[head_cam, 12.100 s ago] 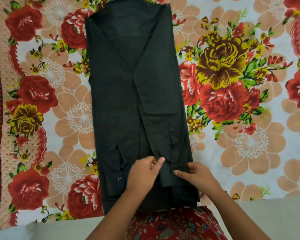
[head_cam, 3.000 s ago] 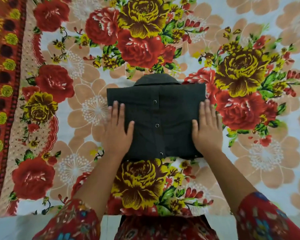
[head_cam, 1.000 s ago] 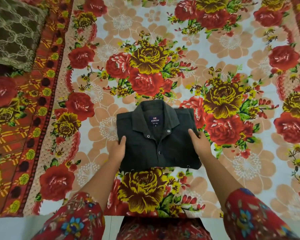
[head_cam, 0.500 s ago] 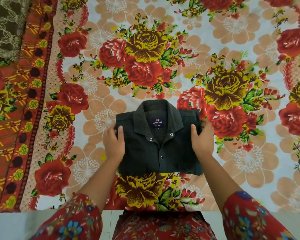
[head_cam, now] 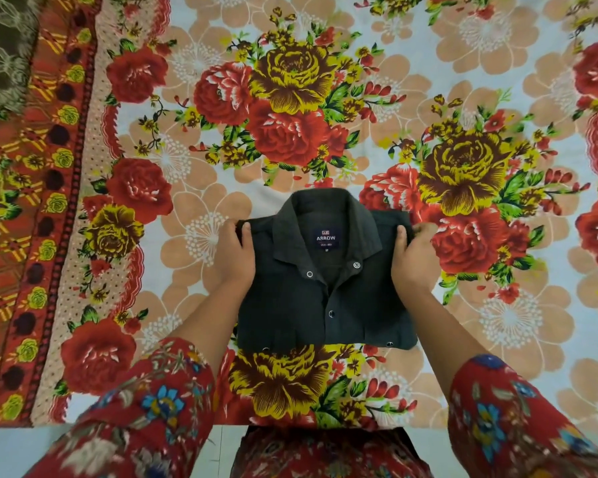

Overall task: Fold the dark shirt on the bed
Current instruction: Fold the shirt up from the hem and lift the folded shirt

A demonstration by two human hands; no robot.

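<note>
Looking down on the dark shirt (head_cam: pixel 325 305), folded to a compact rectangle and lying flat on the bed (head_cam: pixel 290 160), buttoned front up, collar (head_cam: pixel 328 210) on the far side. Gripped at both far corners: left hand (head_cam: pixel 233 262) on the left one, right hand (head_cam: pixel 413 262) on the right. Thumbs (head_cam: pixel 246 234) pressed on top of the cloth, fingers (head_cam: pixel 425 230) curled round the edge, clamped on it each side. Sitting squarely between the fingers, long axis running hand to hand, near edge trailing back toward the body. Equally close to both hands, no favourite. Looks all but finished. Probably only a lift or a last squaring-up to come, calling for an even pull from both sides to stop the layers slipping.
</note>
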